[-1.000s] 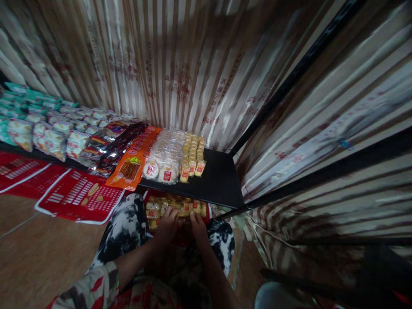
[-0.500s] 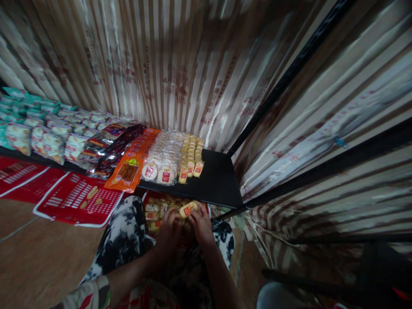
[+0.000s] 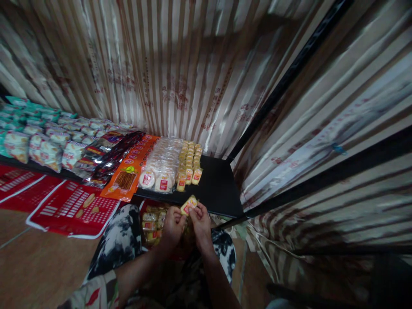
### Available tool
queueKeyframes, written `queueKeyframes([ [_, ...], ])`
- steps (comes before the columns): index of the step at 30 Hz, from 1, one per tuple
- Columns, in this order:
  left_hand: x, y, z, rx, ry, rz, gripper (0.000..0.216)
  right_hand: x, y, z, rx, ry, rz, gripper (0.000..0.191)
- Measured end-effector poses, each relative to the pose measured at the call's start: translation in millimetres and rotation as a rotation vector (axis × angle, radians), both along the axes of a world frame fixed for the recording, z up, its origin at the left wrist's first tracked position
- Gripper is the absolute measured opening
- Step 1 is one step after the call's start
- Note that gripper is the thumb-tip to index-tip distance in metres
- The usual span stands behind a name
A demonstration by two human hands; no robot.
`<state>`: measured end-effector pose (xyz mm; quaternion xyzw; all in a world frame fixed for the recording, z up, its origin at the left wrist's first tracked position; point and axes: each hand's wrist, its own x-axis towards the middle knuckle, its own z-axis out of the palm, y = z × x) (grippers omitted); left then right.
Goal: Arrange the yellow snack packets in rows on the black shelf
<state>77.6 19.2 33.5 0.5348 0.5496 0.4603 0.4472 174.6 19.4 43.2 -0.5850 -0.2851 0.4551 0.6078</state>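
A small yellow wrapped snack packet (image 3: pixel 189 205) with a red label is held up just in front of the black shelf's edge. My right hand (image 3: pixel 201 223) pinches it from the right, thumb across its face. Closed fingers of my left hand (image 3: pixel 173 224) meet the packet's lower left edge. Below both hands, between my knees, lies a red container of similar yellow packets (image 3: pixel 150 225), partly covered by my hands and forearms. On the shelf, short rows of matching yellow packets (image 3: pixel 189 165) stand beside clear-wrapped round white crackers (image 3: pixel 163 182).
The black shelf (image 3: pixel 219 184) also carries an orange snack bag (image 3: pixel 124 180), dark shiny bags (image 3: pixel 106 154) and white and green bags (image 3: pixel 45 150). Red printed sheets (image 3: pixel 74 206) hang from its front. Dark metal bars (image 3: pixel 283 90) and striped curtains (image 3: pixel 180 64) enclose the back and right.
Both hands have lifted the yellow packet slightly toward the shelf edge, and it is tilted more. My left hand has come closer to it. The view has shifted a little.
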Motion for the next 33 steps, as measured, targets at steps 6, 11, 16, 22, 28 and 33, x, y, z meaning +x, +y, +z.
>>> queueKeyframes([
  [6, 9.5, 19.4, 3.5, 0.186, 0.149, -0.056, 0.013, 18.3, 29.0, -2.9, 0.046, -0.2, -0.009, 0.043],
  [11, 7.0, 38.8, 13.8, 0.393, 0.44, -0.036, 0.031, 34.9, 62.2, -0.7, 0.084, -0.462, -0.039, 0.043],
  [16, 6.1, 59.5, 13.7, 0.465, 0.646, -0.089, 0.047, 30.5, 84.0, 2.8, 0.085, -0.624, -0.033, 0.039],
  [22, 5.2, 74.1, -1.2, 0.465, 0.699, -0.093, 0.055, 17.3, 94.1, 5.5, 0.086, -0.664, -0.041, 0.038],
  [28, 2.4, 76.4, -11.5, 0.488, 0.633, -0.101, 0.059, 13.0, 93.9, 2.9, 0.087, -0.739, -0.085, 0.024],
  [33, 3.1, 74.4, -14.6, 0.503, 0.651, -0.119, 0.057, 12.6, 93.0, 0.8, 0.097, -0.799, -0.092, 0.024],
])
